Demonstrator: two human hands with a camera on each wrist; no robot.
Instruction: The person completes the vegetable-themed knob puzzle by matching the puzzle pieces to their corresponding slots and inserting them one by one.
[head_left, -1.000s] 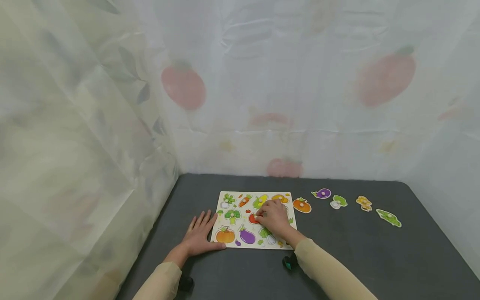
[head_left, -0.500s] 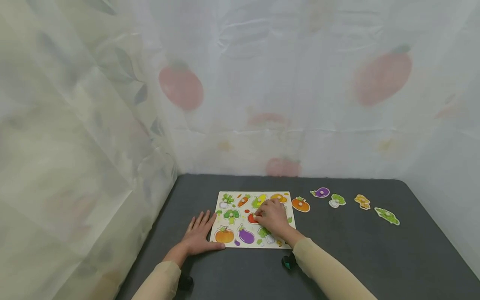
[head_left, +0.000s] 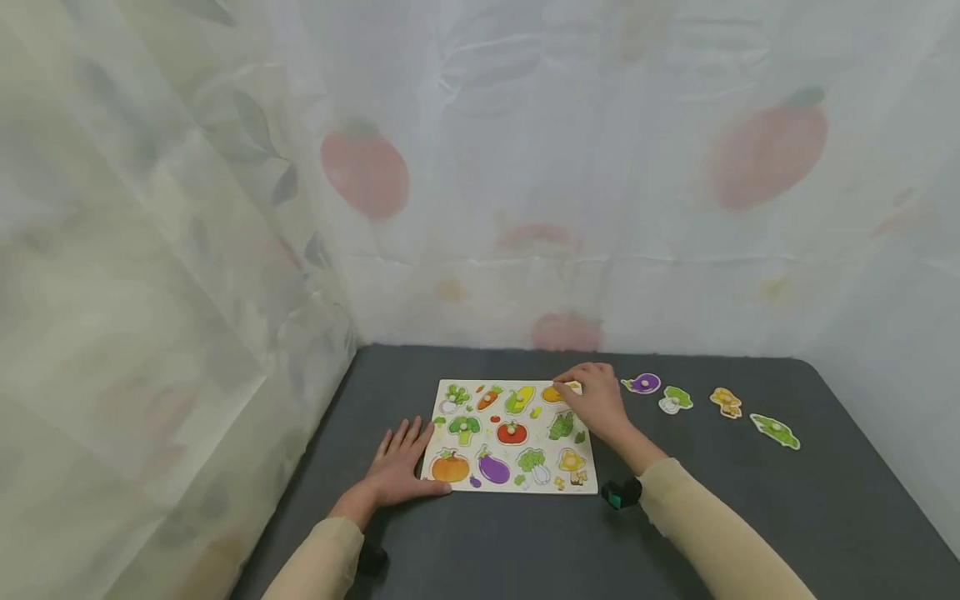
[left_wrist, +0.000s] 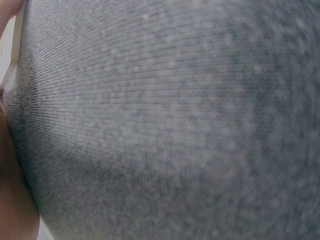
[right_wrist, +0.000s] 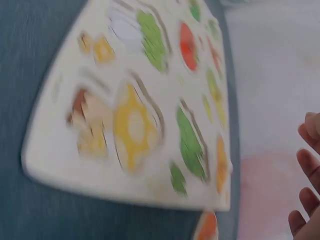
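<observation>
A white vegetable puzzle board [head_left: 543, 447] lies on the dark table. My left hand [head_left: 399, 477] rests along its left edge, fingers spread and thumb on the near corner. My right hand [head_left: 598, 405] hovers over the far right corner, fingers bent loosely with nothing visible between them. In the right wrist view, its fingertips [right_wrist: 310, 167] are apart from the board, and an orange piece [right_wrist: 206, 227] sits just off the board's edge; in the head view the hand hides that piece. A tomato piece [head_left: 512, 432] with a knob sits in its spot mid-board.
Right of the board lie loose knobbed pieces: an eggplant [head_left: 642, 383], a green-and-white vegetable [head_left: 676, 400], a yellow mushroom [head_left: 726, 402] and a pea pod [head_left: 776, 431]. A pale curtain [head_left: 480, 308] hangs behind the table [head_left: 480, 550].
My right hand has left the tomato piece and moved right and away from me, over the pumpkin piece beside the board. The left hand has stayed in place.
</observation>
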